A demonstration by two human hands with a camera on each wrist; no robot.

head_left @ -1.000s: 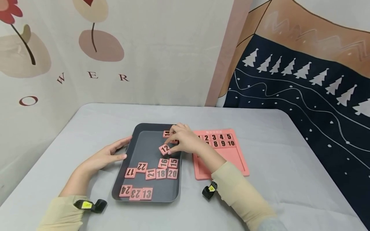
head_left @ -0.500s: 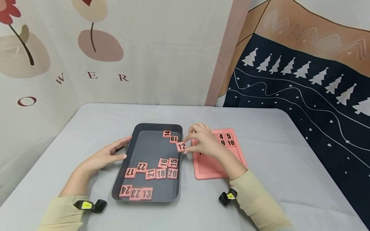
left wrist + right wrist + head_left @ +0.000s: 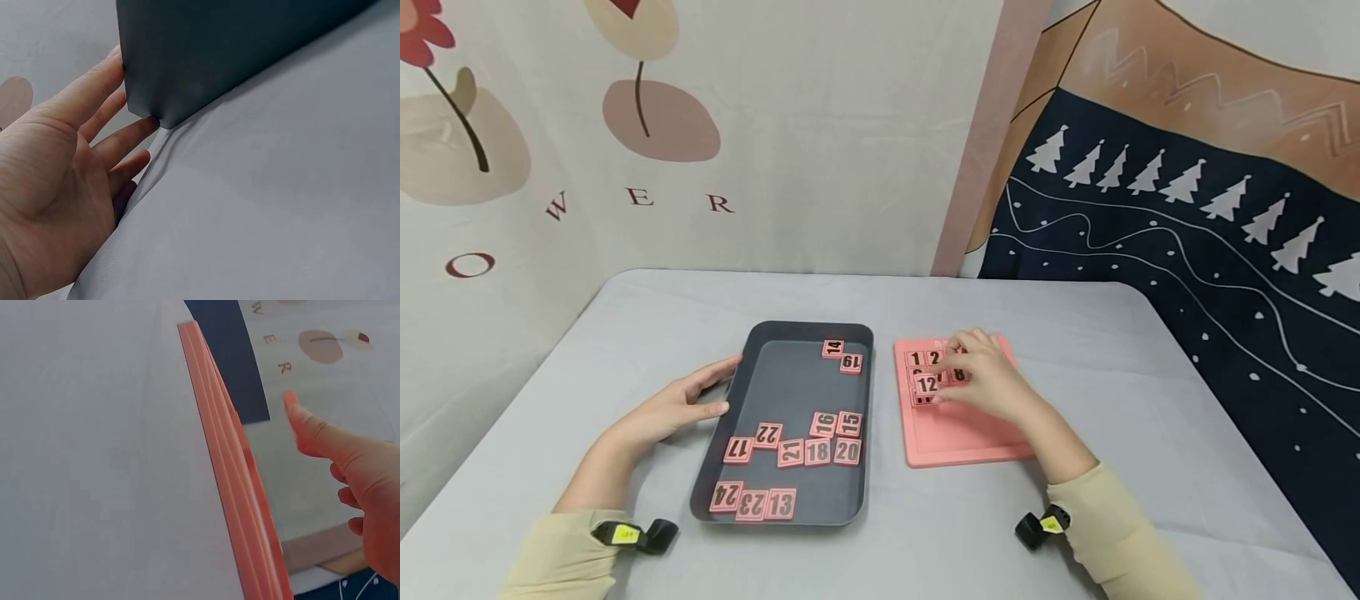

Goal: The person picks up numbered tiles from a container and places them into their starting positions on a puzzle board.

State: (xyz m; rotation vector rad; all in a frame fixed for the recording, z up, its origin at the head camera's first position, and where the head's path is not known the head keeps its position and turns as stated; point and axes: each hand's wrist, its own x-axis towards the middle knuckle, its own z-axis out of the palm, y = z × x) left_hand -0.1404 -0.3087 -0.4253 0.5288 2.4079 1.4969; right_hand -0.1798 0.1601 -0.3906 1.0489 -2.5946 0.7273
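My right hand (image 3: 988, 382) pinches a pink number tile marked 12 (image 3: 926, 384) between thumb and fingers. It holds the tile over the left side of the pink number puzzle board (image 3: 966, 437), hiding part of the upper rows. Tiles 1 and 2 (image 3: 933, 357) show there, with an 8 partly covered. In the right wrist view the board's side stands near my right hand (image 3: 375, 487); no tile shows there. My left hand (image 3: 677, 407) touches the left rim of the dark grey tray (image 3: 782, 375), its fingers extended, as the left wrist view also shows.
Inside the tray, tiles 14 and 19 (image 3: 851, 363) lie at the upper right. Several more, among them tile 18 (image 3: 817, 452) and tile 23 (image 3: 752, 504), lie in its lower half. A white cloth (image 3: 925, 533) covers the table; printed curtains (image 3: 820, 167) hang behind.
My right hand has carried tile 12 rightward, out of the tray, past its right rim and over the board. The left hand stays at the tray's left rim.
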